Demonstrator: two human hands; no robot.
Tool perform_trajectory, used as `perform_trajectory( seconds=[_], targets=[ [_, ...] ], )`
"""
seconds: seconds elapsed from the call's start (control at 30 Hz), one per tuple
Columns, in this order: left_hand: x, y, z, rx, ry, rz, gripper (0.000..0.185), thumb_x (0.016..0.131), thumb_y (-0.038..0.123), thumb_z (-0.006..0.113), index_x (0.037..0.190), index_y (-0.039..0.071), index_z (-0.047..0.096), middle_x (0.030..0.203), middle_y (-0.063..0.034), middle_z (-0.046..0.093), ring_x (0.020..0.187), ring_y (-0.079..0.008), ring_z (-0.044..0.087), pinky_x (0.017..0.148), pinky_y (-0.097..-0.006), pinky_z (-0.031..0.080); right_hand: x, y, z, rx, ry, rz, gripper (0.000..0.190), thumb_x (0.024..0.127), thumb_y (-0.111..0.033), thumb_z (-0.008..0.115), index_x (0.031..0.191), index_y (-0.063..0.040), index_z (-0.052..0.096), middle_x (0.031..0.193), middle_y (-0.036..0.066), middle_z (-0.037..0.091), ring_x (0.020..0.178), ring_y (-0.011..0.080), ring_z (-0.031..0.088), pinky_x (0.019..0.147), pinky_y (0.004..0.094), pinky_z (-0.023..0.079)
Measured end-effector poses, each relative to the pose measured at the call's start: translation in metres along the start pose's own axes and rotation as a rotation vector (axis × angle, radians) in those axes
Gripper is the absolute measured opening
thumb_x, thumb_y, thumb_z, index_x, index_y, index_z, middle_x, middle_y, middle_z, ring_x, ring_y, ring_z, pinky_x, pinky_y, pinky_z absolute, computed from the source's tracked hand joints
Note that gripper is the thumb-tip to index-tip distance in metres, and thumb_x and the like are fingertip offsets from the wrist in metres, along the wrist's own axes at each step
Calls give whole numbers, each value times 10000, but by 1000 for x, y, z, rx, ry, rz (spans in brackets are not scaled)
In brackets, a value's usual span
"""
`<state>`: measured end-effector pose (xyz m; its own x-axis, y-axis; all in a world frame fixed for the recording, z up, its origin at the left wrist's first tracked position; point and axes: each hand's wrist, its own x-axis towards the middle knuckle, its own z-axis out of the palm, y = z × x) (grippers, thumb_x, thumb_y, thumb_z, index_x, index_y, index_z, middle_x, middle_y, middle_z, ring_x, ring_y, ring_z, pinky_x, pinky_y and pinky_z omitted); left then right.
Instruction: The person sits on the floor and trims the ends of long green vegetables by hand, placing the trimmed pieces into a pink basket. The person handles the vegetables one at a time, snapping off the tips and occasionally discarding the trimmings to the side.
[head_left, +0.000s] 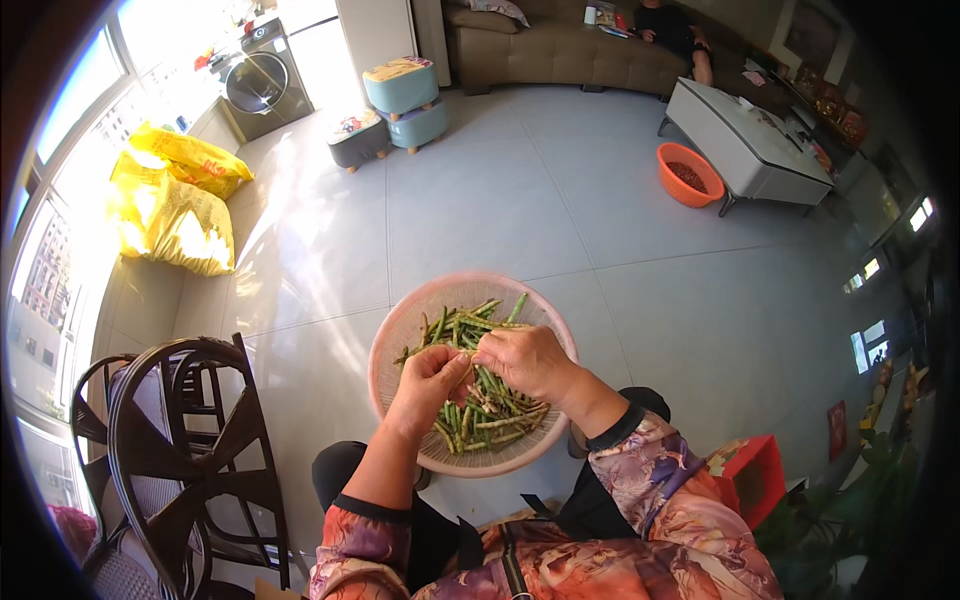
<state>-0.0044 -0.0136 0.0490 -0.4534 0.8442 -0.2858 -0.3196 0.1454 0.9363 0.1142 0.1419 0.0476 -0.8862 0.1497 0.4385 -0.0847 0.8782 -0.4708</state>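
A round pink plastic basket (385, 375) stands low in front of me, between my knees. Many green and yellowish bean pods (487, 439) lie loose inside it, some brown-spotted. Above the pile, my left hand (429, 381) and my right hand (526, 361) meet at the fingertips. Both pinch a pale bean pod (470, 357), mostly covered by the fingers. Part of the pile is hidden under my hands and wrists.
Dark rattan chairs (161, 442) stand close at my left, with yellow sacks (176, 217) beyond. A red paper bag (761, 480) is at my right. An orange basket (703, 199) of small reddish beans sits by the coffee table (724, 146). A person (667, 34) sits on the sofa.
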Motion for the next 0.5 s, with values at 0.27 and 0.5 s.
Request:
perform_trajectory(
  seconds=[0.27, 0.5],
  targets=[
    [-9, -3, -2, -145, 42, 44, 108, 925, 131, 611, 873, 37, 603, 697, -27, 589, 548, -109, 526, 500, -245, 442, 3, -13, 4, 382, 3, 122, 250, 932, -263, 574, 791, -56, 580, 676, 159, 589, 659, 338, 602, 583, 415, 460],
    [-1, -1, 1, -263, 20, 102, 99, 923, 124, 613, 861, 49, 598, 663, -16, 566, 517, -92, 483, 472, -232, 386, 5, -5, 14, 907, -123, 359, 334, 1001, -270, 504, 763, -38, 543, 590, -31, 470, 541, 70, 462, 497, 251, 384]
  ],
)
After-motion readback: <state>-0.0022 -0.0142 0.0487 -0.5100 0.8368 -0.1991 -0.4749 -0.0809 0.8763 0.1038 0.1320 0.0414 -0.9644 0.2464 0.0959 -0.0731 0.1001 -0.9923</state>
